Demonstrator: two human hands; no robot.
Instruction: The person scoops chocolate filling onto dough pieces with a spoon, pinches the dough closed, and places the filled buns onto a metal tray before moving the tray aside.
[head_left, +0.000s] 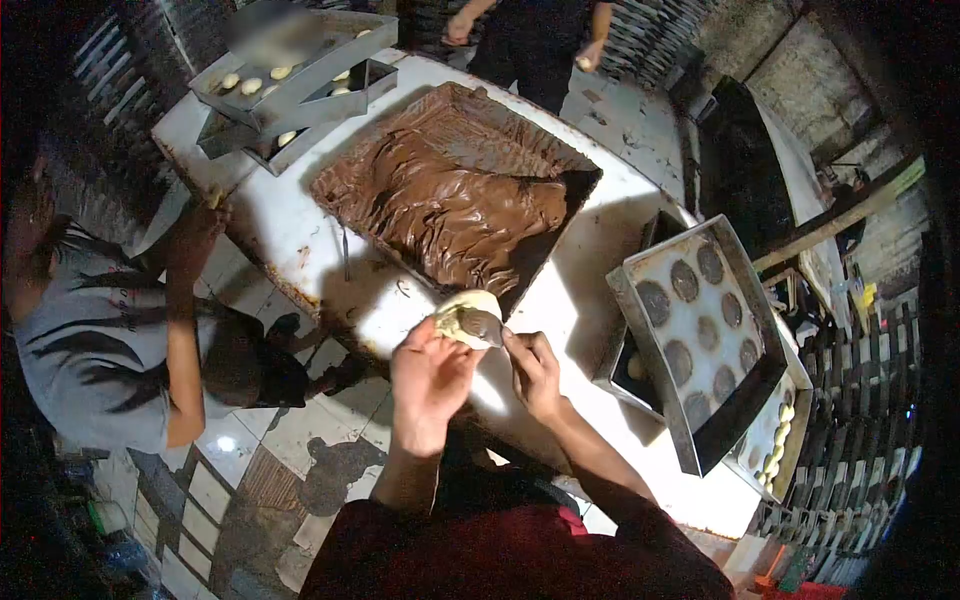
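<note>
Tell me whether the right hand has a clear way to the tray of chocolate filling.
Probably yes: the right hand sits just below the chocolate filling tray, with only bare white table between; the left hand holds the dough piece.

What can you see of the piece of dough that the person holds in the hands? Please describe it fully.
The piece of dough is pale cream, soft-looking and cupped open like a small bowl. A dark brown dollop of chocolate-like filling sits in its hollow. It rests on the fingers of the left hand, while the right hand touches its filled side with the fingertips. It is held above the edge of the white table, just in front of the big tray of brown filling.
</note>
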